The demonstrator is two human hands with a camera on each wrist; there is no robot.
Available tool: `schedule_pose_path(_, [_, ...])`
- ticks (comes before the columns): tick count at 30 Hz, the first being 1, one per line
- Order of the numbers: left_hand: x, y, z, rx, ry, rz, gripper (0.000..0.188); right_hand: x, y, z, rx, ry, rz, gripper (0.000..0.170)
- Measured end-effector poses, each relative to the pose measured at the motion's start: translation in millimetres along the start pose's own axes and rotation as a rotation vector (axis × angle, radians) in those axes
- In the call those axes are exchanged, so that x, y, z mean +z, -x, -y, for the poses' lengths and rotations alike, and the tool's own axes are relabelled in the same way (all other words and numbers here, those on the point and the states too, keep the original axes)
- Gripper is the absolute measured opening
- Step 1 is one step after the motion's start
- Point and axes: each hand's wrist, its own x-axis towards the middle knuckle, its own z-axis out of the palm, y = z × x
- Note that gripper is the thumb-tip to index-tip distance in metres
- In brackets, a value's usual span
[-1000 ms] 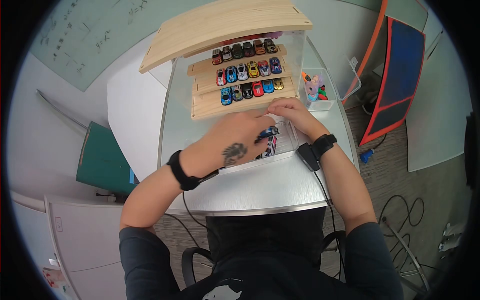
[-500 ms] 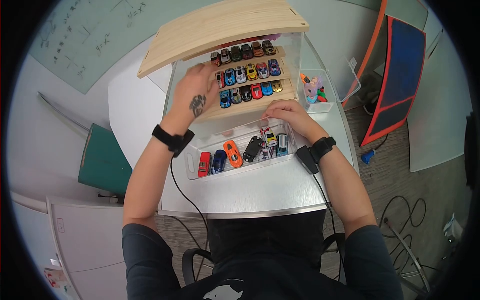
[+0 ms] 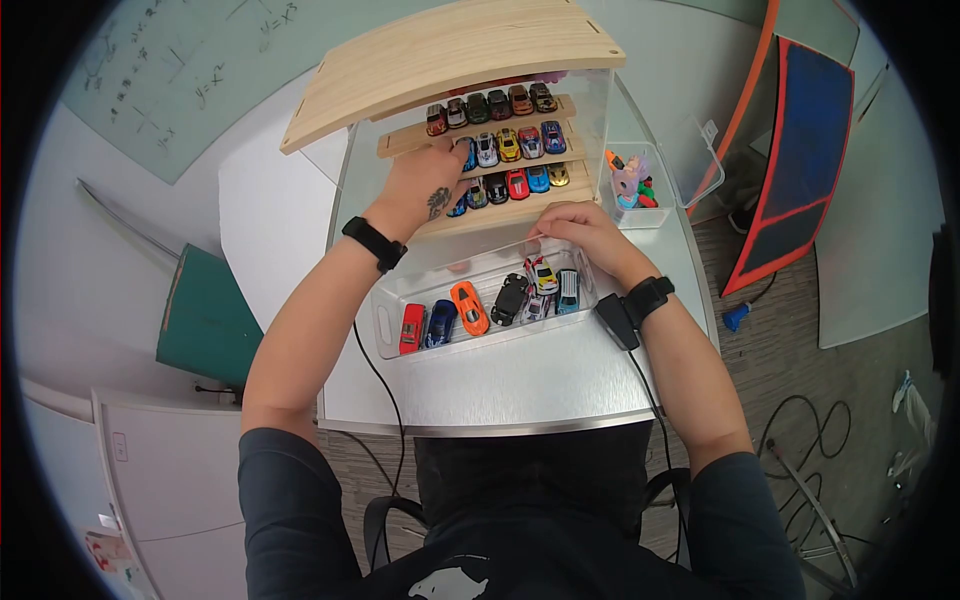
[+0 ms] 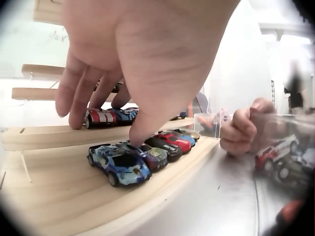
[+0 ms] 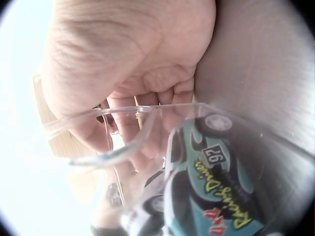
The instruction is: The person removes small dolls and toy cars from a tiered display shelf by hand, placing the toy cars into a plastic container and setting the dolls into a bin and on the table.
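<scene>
We're laying our left hand (image 3: 415, 185), fingers (image 4: 78, 101) straight, over the striped car (image 4: 100, 118) on the middle shelf (image 4: 44, 137), our right hand (image 3: 585, 225) gripping the clear tray (image 3: 430, 288). Our low thumb (image 4: 143, 130) could be knocking lower cars (image 4: 120, 164) crooked.

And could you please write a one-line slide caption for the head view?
Left hand at the middle row of shelved toy cars, right hand holding a clear tray of more.

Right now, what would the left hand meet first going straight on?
Likely the red-and-white toy car on the pale wooden middle shelf, close by the left hand; depth is unclear, so they may be touching.
</scene>
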Motion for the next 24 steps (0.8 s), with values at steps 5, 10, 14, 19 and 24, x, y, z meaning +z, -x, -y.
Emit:
schedule_pose_path(5, [0.2,-2.7,1.5,0.096,-0.091,0.004,0.023,0.1,0.2,0.0,0.009,-0.026,-0.011,0.021])
schedule_pose_path(10, [2.5,2.3,3.0,0.101,-0.057,-0.085,0.026,2.6,1.5,3.4,0.010,-0.002,-0.011,0.023])
schedule_pose_path(14, [-0.9,2.3,1.7,0.054,-0.029,-0.081,0.033,2.5,1.7,2.4,0.018,-0.019,-0.017,0.023])
schedule_pose_path(19, [10.0,3.0,19.9,0.116,-0.064,-0.028,0.019,0.5,0.2,-0.8,-0.011,-0.014,-0.012,0.020])
schedule_pose_path(24, [-63.3,38.1,-21.4,-0.003,0.332,-0.057,0.013,0.7,0.6,-0.2,-0.015,-0.009,-0.016,0.020])
